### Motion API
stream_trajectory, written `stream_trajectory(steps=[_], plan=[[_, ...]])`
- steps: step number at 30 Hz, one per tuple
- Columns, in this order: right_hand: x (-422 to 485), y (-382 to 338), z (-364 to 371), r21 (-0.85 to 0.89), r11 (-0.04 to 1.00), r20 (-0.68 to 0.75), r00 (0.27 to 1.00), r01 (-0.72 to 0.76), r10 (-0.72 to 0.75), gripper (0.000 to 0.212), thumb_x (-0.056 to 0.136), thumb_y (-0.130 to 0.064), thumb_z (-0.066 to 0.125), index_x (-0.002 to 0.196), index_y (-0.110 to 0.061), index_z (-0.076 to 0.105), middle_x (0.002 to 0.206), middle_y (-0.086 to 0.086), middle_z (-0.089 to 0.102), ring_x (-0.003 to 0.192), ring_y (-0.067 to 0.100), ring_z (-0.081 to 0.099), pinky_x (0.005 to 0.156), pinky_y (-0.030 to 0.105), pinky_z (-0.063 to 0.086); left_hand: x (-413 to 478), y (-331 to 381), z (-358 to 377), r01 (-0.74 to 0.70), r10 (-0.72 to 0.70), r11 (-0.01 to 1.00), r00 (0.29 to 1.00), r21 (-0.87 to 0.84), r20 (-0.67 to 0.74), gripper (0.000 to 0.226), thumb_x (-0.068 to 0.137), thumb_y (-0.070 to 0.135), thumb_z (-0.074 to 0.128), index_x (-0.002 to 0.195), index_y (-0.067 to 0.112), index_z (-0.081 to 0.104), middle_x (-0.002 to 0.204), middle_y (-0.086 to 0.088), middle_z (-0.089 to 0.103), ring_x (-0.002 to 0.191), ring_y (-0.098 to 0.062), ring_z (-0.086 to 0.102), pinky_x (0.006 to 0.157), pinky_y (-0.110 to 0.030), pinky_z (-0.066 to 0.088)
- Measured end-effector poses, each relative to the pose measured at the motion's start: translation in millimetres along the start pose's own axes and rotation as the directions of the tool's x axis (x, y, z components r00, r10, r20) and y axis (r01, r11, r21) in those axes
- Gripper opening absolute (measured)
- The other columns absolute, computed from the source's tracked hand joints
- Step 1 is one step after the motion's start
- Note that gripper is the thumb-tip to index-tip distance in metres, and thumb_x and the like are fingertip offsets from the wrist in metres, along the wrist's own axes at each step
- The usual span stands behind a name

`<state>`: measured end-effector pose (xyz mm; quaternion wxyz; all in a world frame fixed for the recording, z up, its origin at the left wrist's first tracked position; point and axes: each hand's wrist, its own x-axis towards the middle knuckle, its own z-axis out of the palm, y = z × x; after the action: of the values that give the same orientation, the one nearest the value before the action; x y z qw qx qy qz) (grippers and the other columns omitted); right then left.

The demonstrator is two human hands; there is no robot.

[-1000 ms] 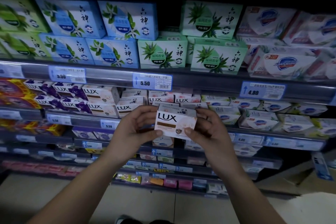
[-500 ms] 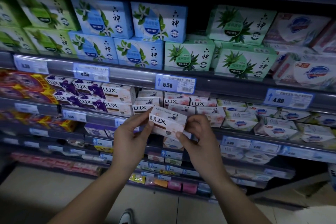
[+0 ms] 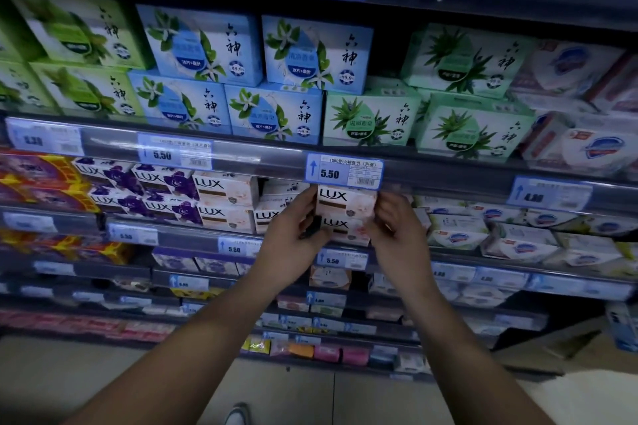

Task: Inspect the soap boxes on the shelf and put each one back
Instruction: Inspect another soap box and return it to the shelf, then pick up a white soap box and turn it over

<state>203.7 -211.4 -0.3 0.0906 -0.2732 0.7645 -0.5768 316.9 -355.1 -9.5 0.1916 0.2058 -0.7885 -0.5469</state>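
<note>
A pale pink LUX soap box (image 3: 345, 202) sits on top of another pink LUX box (image 3: 341, 229) on the second shelf, under a 5.50 price tag. My left hand (image 3: 293, 235) holds the upper box at its left end, fingers curled on the edge. My right hand (image 3: 397, 231) holds its right end, fingers bent round the side. Both arms reach up from the bottom of the view.
More LUX boxes (image 3: 224, 198), pink and purple, stand to the left. White soap packs (image 3: 518, 235) lie to the right. Green and blue boxes (image 3: 269, 79) fill the shelf above. The shelf rail (image 3: 241, 155) with price tags overhangs the LUX row. Lower shelves hold small soaps.
Both hands carried the LUX box up and forward from in front of the shelf onto the stack in the LUX row. The view moved closer to the shelf.
</note>
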Motion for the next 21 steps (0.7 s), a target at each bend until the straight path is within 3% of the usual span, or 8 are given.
stream_trajectory(steps=[5,7,9,12,14,15,18,21], plan=[[6.7,2.6,4.8,0.018,0.99,0.044,0.989,-0.143,0.142,0.037,0.096,-0.004,0.066,0.131,-0.013,0.056,0.131,0.0,0.067,0.126,0.016,0.06,0.11,0.047,0.048,1.7,-1.6,-9.0,-0.003,0.004,1.0,0.999,-0.007,0.04,0.07,0.096,0.011,0.068,0.153,0.034,0.034,0.13,0.041,0.044,0.114,0.033,0.042,0.103,0.0,0.035],[7.9,1.0,6.5,0.021,0.987,0.047,0.986,-0.16,0.158,0.032,0.096,-0.002,0.065,0.125,-0.013,0.057,0.121,0.0,0.068,0.117,0.016,0.063,0.105,0.046,0.051,1.5,-0.3,-13.2,-0.002,0.002,1.0,0.997,0.007,0.077,0.072,0.097,0.014,0.069,0.156,0.032,0.032,0.138,0.031,0.045,0.123,0.019,0.042,0.11,-0.009,0.035],[5.3,-1.0,8.1,-0.008,0.989,0.024,0.989,-0.147,0.147,0.028,0.095,-0.002,0.064,0.121,-0.01,0.057,0.111,0.0,0.066,0.106,0.018,0.062,0.095,0.043,0.052,0.5,1.7,-17.8,-0.014,0.012,1.0,0.993,0.013,0.117,0.072,0.097,0.016,0.069,0.156,0.033,0.03,0.136,0.037,0.041,0.122,0.021,0.04,0.105,-0.002,0.032],[-9.5,-5.2,13.6,-0.037,0.991,-0.188,0.975,-0.125,0.116,0.03,0.098,-0.009,0.064,0.126,-0.016,0.056,0.115,-0.012,0.06,0.106,0.011,0.061,0.089,0.038,0.051,-4.3,3.2,-31.7,-0.043,0.037,0.998,0.988,0.035,0.15,0.069,0.098,0.015,0.067,0.152,0.038,0.031,0.132,0.043,0.036,0.115,0.034,0.038,0.099,0.005,0.032],[-27.2,-16.0,25.8,-0.036,0.998,-0.317,0.948,-0.056,0.042,0.025,0.097,-0.012,0.062,0.118,-0.025,0.055,0.112,-0.017,0.058,0.099,0.001,0.06,0.081,0.037,0.053,-13.8,-2.5,-49.5,-0.046,0.043,0.998,0.994,0.033,0.097,0.058,0.098,0.01,0.065,0.144,0.038,0.044,0.134,0.034,0.048,0.125,0.017,0.047,0.102,-0.005,0.041],[-35.6,-21.7,34.3,-0.047,0.999,-0.311,0.95,-0.015,-0.001,0.022,0.096,-0.011,0.061,0.113,-0.024,0.056,0.108,-0.014,0.06,0.096,0.004,0.061,0.078,0.038,0.053,-21.3,-7.7,-59.5,-0.045,0.044,0.998,0.998,0.033,0.036,0.053,0.098,0.006,0.063,0.139,0.037,0.052,0.134,0.027,0.056,0.126,0.006,0.053,0.101,-0.012,0.046],[-44.9,-37.8,73.1,-0.098,0.991,-0.069,0.993,0.094,-0.101,0.023,0.095,-0.008,0.061,0.11,-0.025,0.06,0.103,-0.017,0.062,0.094,0.003,0.064,0.075,0.024,0.054,-47.4,-29.6,-90.4,-0.002,0.002,1.0,0.974,0.002,-0.226,0.043,0.098,-0.001,0.058,0.128,0.03,0.062,0.121,0.011,0.068,0.108,-0.004,0.065,0.083,-0.025,0.056],[-27.4,-52.0,118.0,-0.191,0.98,0.148,0.989,0.059,-0.031,0.039,0.098,-0.016,0.066,0.133,-0.025,0.054,0.12,-0.015,0.062,0.1,0.001,0.063,0.088,0.026,0.055,-58.4,-46.4,-115.0,0.096,-0.1,0.995,0.938,-0.029,-0.333,0.037,0.1,0.002,0.056,0.131,0.024,0.056,0.104,0.002,0.066,0.086,-0.005,0.065,0.068,-0.022,0.051]])
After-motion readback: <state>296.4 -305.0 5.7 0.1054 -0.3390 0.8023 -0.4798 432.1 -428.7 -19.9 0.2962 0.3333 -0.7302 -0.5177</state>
